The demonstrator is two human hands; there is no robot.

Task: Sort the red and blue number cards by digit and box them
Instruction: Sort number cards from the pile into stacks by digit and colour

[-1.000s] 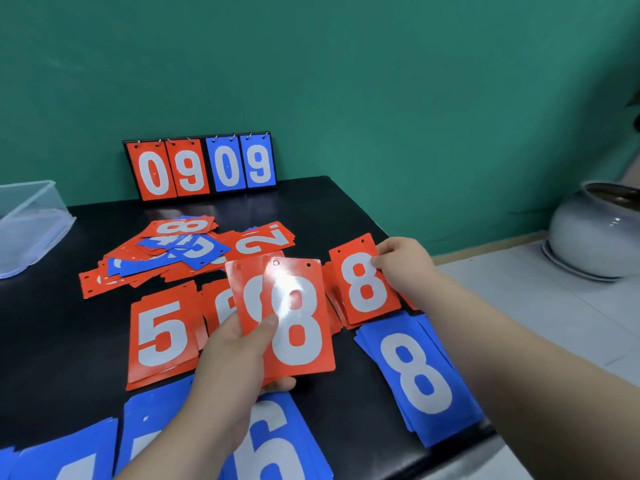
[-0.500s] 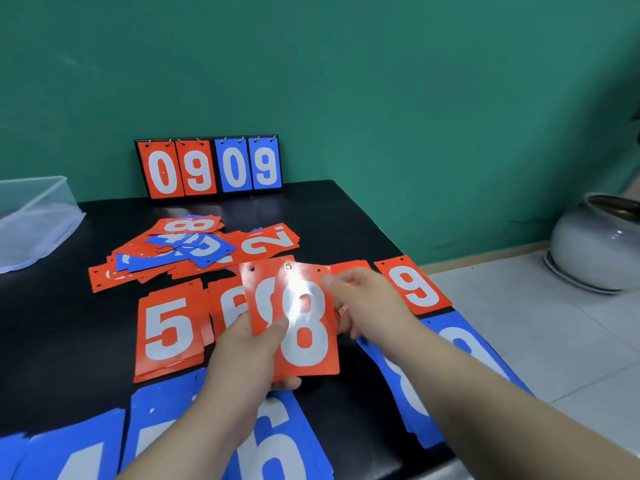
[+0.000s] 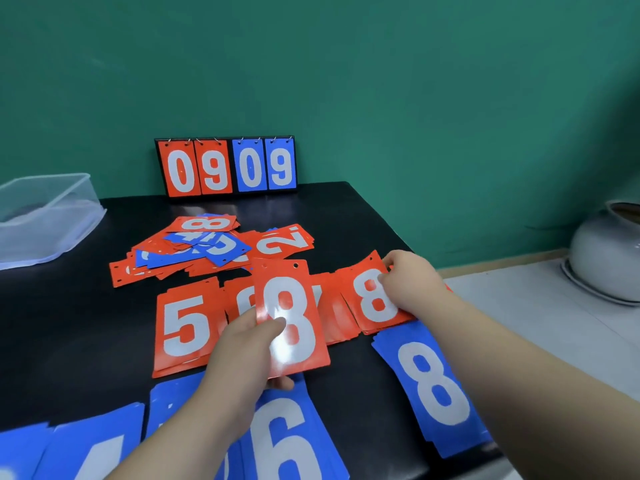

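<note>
A: Item 1?
B: Red 8 card, held. L hand pinches it at the lower-left: thumb on the face, fingers curled underneath. Two punch holes along the top edge, glare on the digit.

A: Loc.?
B: Front-centre, lifted above the black table. It overlaps the red 6 pile, so that digit shows only in part.

A: R hand?
B: R hand is on the red 8 pile, just right of the held card. Fingers are curled at the top card's upper-right edge, gripping it. The pile lies flat, fanned a little.

A: Rest of the red row?
B: Red 5 pile at the left end, touching the 6s.

A: Blues?
B: Blue 8 pile, front-right, near the table edge, partly under the R forearm. Blue 6 pile, front-centre, beneath the L wrist. More blue cards at the front-left; digit cut off, can't tell which.

A: Unsorted?
B: Mixed heap, red and blue, behind the red row; an 8 and a 2 are legible on top.

A: Misc.?
B: Scoreboard upright against the green wall, reads 09 red, 09 blue. Clear plastic box at the far-left table edge, contents unclear. Grey pot off the table, far right.
</note>
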